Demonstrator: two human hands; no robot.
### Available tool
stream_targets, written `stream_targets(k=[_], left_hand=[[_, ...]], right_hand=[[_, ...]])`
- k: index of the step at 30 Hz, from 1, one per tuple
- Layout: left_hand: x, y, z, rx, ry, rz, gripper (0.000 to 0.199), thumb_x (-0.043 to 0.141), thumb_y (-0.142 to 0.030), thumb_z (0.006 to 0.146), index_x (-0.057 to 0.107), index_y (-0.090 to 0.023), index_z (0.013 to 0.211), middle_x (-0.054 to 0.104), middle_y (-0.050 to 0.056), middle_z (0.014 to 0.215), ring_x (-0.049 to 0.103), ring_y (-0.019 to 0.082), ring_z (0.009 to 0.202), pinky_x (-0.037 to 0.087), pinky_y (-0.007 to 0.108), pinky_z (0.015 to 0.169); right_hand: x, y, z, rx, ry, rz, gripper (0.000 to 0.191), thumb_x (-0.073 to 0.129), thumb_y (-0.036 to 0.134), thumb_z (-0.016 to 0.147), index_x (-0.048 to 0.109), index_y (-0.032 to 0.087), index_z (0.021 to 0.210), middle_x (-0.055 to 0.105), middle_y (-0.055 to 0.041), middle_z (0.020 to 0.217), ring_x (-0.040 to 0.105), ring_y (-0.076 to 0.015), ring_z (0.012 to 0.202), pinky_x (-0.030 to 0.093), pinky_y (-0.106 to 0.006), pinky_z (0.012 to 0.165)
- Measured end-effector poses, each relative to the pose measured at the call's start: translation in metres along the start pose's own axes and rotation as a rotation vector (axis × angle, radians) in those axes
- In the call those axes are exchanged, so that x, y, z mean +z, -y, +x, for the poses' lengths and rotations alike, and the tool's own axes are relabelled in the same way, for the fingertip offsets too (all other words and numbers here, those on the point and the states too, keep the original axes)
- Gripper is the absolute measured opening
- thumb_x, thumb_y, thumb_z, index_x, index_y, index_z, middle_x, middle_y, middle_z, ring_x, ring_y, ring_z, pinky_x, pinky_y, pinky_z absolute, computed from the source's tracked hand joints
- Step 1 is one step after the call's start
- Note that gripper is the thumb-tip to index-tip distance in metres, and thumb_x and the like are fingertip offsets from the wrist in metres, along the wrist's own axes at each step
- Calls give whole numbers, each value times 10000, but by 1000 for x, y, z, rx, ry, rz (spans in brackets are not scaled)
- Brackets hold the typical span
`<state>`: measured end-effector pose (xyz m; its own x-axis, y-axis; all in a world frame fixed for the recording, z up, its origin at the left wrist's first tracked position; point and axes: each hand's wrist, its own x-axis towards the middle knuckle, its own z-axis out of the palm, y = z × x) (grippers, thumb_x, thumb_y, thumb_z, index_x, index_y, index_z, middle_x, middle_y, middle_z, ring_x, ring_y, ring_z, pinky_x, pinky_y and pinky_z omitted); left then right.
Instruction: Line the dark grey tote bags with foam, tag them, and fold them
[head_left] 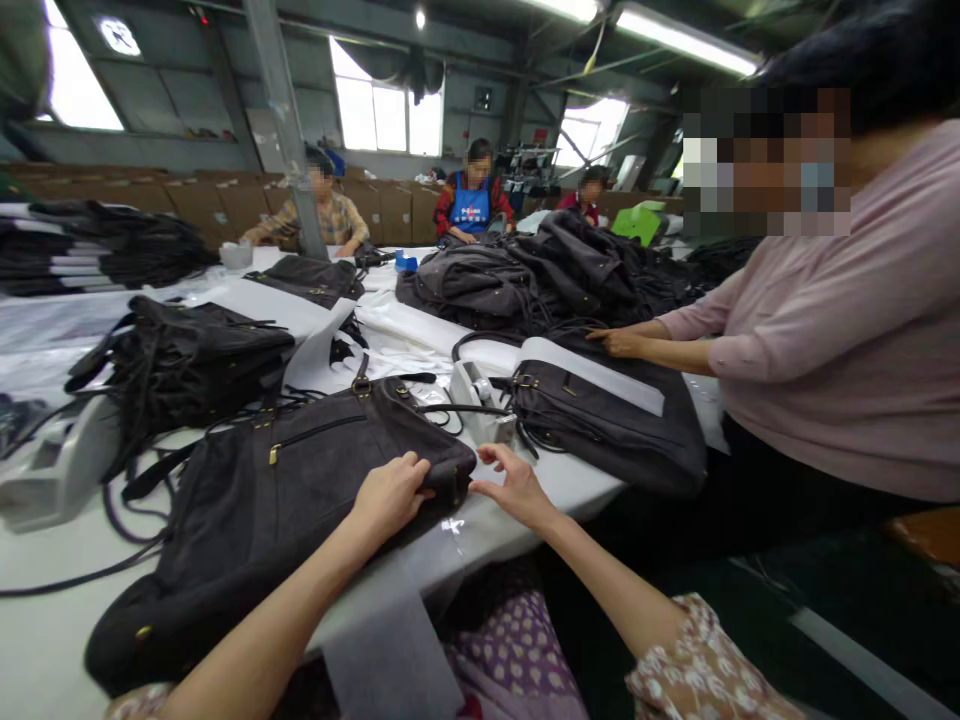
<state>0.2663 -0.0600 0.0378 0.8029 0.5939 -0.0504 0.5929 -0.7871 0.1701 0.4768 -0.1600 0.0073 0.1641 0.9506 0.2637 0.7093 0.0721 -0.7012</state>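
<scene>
A dark grey handbag (315, 490) lies on its side across the table before me, its zip pocket with a gold puller facing up. My left hand (394, 492) is closed on the bag's near edge, close to its right end, fingers curled on the fabric. Just off that end, my right hand (519, 488) has thumb and fingers apart in a curve, holding nothing. Its thumb tip is beside the bag's corner; whether they touch I cannot tell. The bag's strap (457, 408) runs off to the right.
A co-worker's hand (626, 342) rests at another dark bag (592, 420) with a white paper strip (592, 372). Piled bags (540, 265) lie behind. More bags (195, 365) and a grey tape dispenser (60, 465) are at left. Other people sit across the table.
</scene>
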Motion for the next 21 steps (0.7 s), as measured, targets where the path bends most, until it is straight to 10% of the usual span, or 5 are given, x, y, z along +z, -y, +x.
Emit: stream_targets(k=[10,21], left_hand=[[23,12,-12,-60,-254,-252,285,442,-434,928,524,-215,765,492,-26,806,541,110,673,354,226,615],[39,15,-11,-13,-339,-416,278,474,-437,907,593,-209,803,504,-16,782,538,105,657,392,203,625]], right_hand=[[34,-18,-12,-38,51,93,689,782,401,650,527,189,1254,595,-113,1186,540,-252,1099,443,-409,936],[39,-17,12,-94,-53,0,112,660,266,795,597,182,833,623,-31,849,532,-176,829,439,-312,770]])
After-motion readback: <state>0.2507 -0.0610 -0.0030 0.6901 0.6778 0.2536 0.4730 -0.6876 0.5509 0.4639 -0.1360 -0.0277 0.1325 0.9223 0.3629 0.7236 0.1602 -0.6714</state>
